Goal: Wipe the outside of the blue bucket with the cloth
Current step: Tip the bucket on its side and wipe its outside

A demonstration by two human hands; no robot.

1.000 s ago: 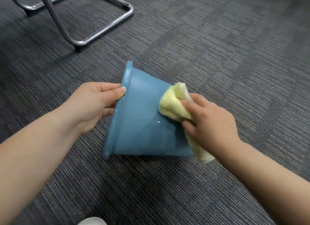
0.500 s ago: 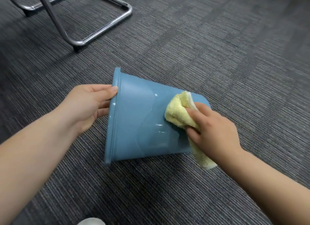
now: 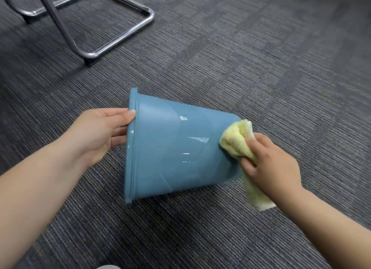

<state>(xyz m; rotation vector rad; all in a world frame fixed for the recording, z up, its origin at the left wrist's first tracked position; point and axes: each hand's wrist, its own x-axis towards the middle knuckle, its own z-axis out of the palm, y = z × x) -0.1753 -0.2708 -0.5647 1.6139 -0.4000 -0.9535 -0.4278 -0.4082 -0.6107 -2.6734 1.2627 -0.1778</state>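
The blue bucket (image 3: 172, 148) lies on its side on the carpet, its rim to the left and its base to the right. My left hand (image 3: 100, 134) grips the rim, thumb on the outside edge and fingers reaching inside. My right hand (image 3: 269, 166) is closed on a bunched yellow cloth (image 3: 234, 142) and presses it against the bucket's outer wall close to the base. A loose end of the cloth hangs below my hand down to the carpet. The bucket's inside is hidden.
Dark grey striped carpet (image 3: 261, 68) covers the floor all around. A chrome tubular chair base (image 3: 120, 40) stands at the upper left, well behind the bucket. A pale rounded thing (image 3: 106, 266) peeks in at the bottom edge.
My right hand has slid the cloth along the bucket wall from the middle toward the base. The bucket has swung so that its base points further right.
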